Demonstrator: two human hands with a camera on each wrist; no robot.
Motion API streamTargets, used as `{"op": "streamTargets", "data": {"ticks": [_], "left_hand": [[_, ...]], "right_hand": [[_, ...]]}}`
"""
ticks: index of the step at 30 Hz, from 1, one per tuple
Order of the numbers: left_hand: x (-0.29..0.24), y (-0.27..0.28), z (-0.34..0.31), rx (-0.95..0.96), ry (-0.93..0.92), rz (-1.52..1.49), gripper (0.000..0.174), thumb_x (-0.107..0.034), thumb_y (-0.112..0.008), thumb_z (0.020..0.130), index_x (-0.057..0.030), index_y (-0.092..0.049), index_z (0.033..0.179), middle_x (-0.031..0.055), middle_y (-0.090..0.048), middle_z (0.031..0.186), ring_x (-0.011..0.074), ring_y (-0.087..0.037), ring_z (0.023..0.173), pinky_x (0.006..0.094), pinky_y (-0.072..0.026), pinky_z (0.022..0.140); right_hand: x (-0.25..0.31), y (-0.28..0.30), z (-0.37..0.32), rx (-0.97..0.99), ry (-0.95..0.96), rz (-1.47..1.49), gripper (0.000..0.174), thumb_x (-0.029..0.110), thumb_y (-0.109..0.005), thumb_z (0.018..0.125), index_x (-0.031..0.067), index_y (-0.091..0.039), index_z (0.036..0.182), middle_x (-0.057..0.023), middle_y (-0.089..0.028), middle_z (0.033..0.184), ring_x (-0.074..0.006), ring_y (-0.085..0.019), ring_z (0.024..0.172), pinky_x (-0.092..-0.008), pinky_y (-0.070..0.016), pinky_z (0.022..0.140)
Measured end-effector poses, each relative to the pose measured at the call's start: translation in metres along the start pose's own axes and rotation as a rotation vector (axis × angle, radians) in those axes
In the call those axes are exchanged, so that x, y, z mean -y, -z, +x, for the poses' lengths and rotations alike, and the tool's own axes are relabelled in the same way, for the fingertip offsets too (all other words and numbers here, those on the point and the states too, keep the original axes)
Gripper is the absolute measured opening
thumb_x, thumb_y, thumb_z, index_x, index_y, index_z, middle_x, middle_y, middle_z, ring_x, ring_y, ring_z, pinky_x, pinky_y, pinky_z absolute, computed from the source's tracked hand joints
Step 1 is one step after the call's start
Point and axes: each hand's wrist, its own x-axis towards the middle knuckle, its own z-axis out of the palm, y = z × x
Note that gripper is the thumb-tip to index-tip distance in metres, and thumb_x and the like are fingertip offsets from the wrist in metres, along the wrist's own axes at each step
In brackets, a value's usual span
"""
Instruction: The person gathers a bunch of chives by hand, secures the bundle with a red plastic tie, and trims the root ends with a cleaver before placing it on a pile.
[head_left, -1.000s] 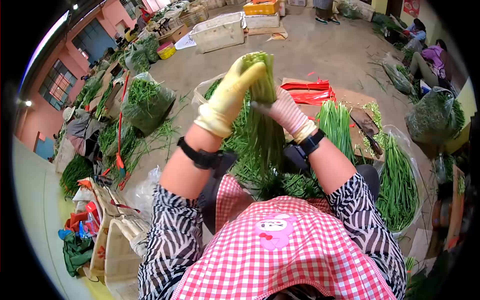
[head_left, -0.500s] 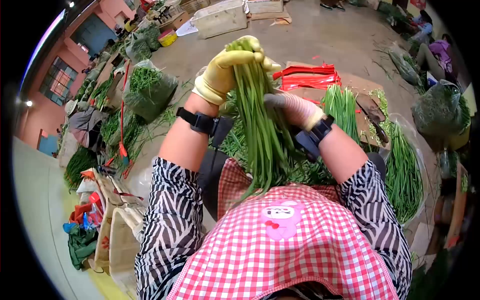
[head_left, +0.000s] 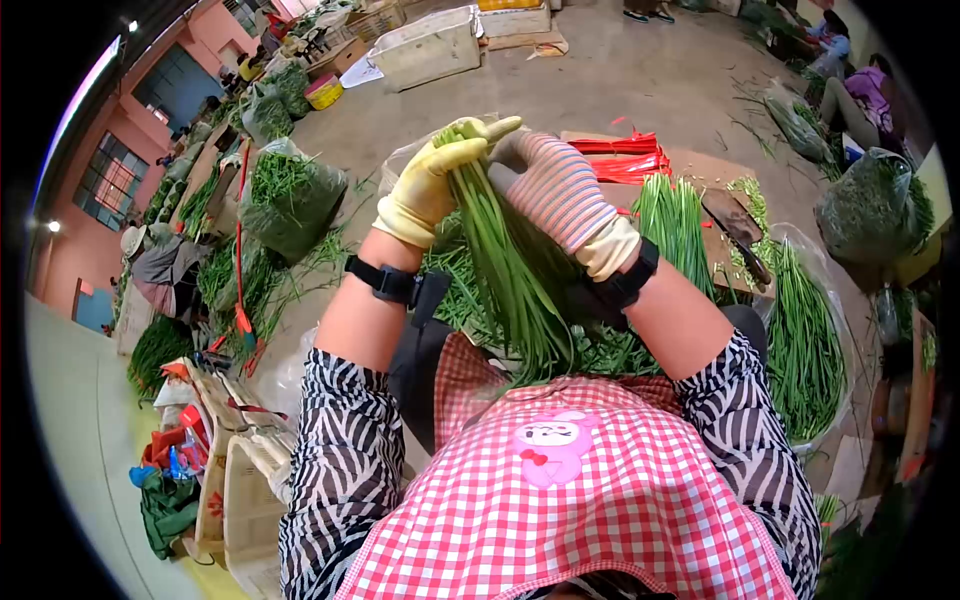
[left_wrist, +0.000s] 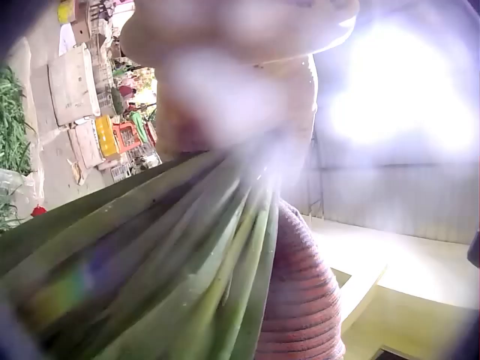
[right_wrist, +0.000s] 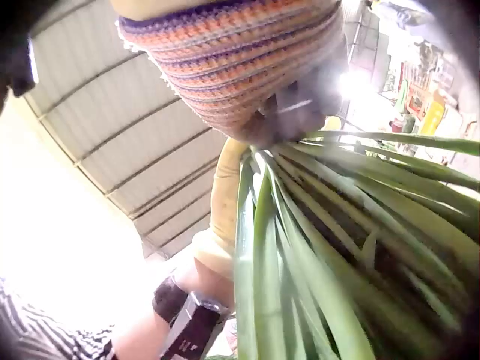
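My left hand [head_left: 425, 185], in a yellow glove, grips a bunch of garlic chives [head_left: 500, 270] near its stem end, raised in front of my body. The long flat leaves fan down toward the checked apron. In a striped glove with grey fingers, my right hand [head_left: 565, 190] holds the same bunch just beside the left one. Seen in the right wrist view, the grey fingertips [right_wrist: 296, 112] are curled against the gathered stems. The left wrist view shows the leaves [left_wrist: 187, 247] spreading out below the yellow glove, with the striped glove [left_wrist: 304, 300] close behind them.
To the right, a board [head_left: 725, 190] carries cut chives [head_left: 670, 235], a cleaver [head_left: 735, 230] and red ties [head_left: 625, 160]. More chives [head_left: 800, 350] lie in a plastic bag beside it. Loose greens [head_left: 460, 280] lie below my hands. A filled bag [head_left: 290, 195] stands left.
The bunch swung down toward the apron with its leaves spread, then shifted slightly back left. My right hand has moved from partway down the leaves up to the stem end, beside the left hand.
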Motion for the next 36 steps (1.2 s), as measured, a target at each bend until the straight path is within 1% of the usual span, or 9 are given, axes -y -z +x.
{"op": "streamTargets", "data": {"ticks": [3, 9, 14, 23, 25, 27, 30, 33, 36], "left_hand": [[0.002, -0.004, -0.005, -0.061, 0.017, 0.03, 0.016, -0.016, -0.068, 0.096, -0.0078, -0.065, 0.109, 0.015, -0.06, 0.147, 0.0183, -0.064, 0.115, 0.0299, -0.054, 0.092], [0.013, 0.0, -0.006, -0.117, 0.067, 0.123, 0.015, -0.012, -0.068, 0.096, -0.0069, -0.067, 0.11, -0.0022, -0.068, 0.1, 0.0103, -0.064, 0.091, 0.0255, -0.0516, 0.082], [0.007, -0.01, -0.015, -0.157, 0.099, 0.189, 0.015, -0.013, -0.069, 0.096, -0.0075, -0.067, 0.11, -0.002, -0.067, 0.099, 0.0092, -0.063, 0.088, 0.0256, -0.0517, 0.078], [0.004, -0.009, -0.016, -0.093, 0.151, 0.213, 0.019, -0.012, -0.073, 0.093, -0.0043, -0.064, 0.108, 0.0039, -0.068, 0.096, 0.017, -0.068, 0.083, 0.0343, -0.059, 0.083], [0.002, 0.011, -0.016, -0.064, 0.098, 0.212, 0.017, -0.012, -0.071, 0.095, -0.0039, -0.064, 0.109, 0.0058, -0.068, 0.093, 0.0204, -0.07, 0.086, 0.036, -0.0591, 0.086], [-0.012, 0.037, -0.022, -0.165, 0.06, 0.132, 0.02, -0.012, -0.066, 0.097, -0.0044, -0.063, 0.116, 0.0071, -0.069, 0.096, 0.0241, -0.07, 0.094, 0.0515, -0.0554, 0.103], [-0.034, 0.089, -0.026, -0.141, -0.113, -0.036, 0.022, -0.012, -0.066, 0.098, -0.0042, -0.064, 0.118, 0.0072, -0.072, 0.099, 0.0258, -0.071, 0.094, 0.0573, -0.0497, 0.111], [-0.061, 0.111, -0.043, -0.269, -0.245, -0.085, 0.021, -0.011, -0.067, 0.097, -0.0045, -0.065, 0.117, 0.0079, -0.073, 0.1, 0.0252, -0.072, 0.096, 0.0584, -0.0472, 0.113], [-0.087, 0.119, -0.058, -0.364, -0.326, -0.064, 0.014, -0.01, -0.068, 0.094, -0.0045, -0.068, 0.107, 0.0097, -0.074, 0.096, 0.0263, -0.072, 0.097, 0.061, -0.0477, 0.112]], "right_hand": [[0.007, 0.005, -0.003, 0.039, 0.097, -0.184, 0.03, 0.032, -0.073, 0.084, 0.004, -0.075, 0.095, -0.0185, -0.073, 0.089, -0.0365, -0.071, 0.086, -0.0463, -0.0567, 0.081], [0.014, 0.011, 0.0, 0.08, 0.056, -0.357, 0.027, 0.026, -0.066, 0.085, 0.0018, -0.072, 0.096, -0.0231, -0.071, 0.088, -0.0412, -0.07, 0.085, -0.0494, -0.0569, 0.078], [0.014, 0.019, 0.006, 0.181, -0.21, -0.169, 0.034, 0.029, -0.059, 0.088, 0.0019, -0.073, 0.102, -0.0253, -0.073, 0.093, -0.0421, -0.071, 0.091, -0.0488, -0.0566, 0.084], [0.01, 0.039, 0.015, 0.032, -0.116, -0.284, 0.029, 0.024, -0.06, 0.089, 0.0048, -0.076, 0.103, -0.026, -0.073, 0.096, -0.0407, -0.071, 0.092, -0.047, -0.057, 0.088], [-0.009, 0.051, 0.015, -0.082, -0.056, -0.062, 0.029, 0.022, -0.063, 0.093, -0.0004, -0.073, 0.109, -0.0175, -0.076, 0.092, -0.0269, -0.073, 0.08, -0.0376, -0.0583, 0.076], [-0.001, 0.066, 0.005, -0.037, -0.34, 0.274, 0.027, 0.021, -0.062, 0.096, -0.0029, -0.071, 0.105, -0.0081, -0.072, 0.086, -0.0167, -0.066, 0.075, -0.0305, -0.055, 0.071], [-0.033, 0.065, -0.038, 0.241, -0.449, 0.621, 0.018, 0.017, -0.059, 0.1, 0.0019, -0.068, 0.098, -0.0009, -0.061, 0.075, -0.0112, -0.057, 0.065, -0.0263, -0.0483, 0.063], [-0.065, 0.051, -0.1, 0.717, -0.463, 0.215, 0.024, 0.024, -0.067, 0.097, 0.0035, -0.072, 0.109, -0.0033, -0.072, 0.091, -0.0113, -0.066, 0.082, -0.0277, -0.0552, 0.075], [-0.1, 0.042, -0.148, 1.037, -0.185, -0.064, 0.039, 0.027, -0.067, 0.093, 0.0056, -0.072, 0.125, -0.0188, -0.074, 0.116, -0.0334, -0.07, 0.109, -0.0404, -0.0543, 0.098]]}}
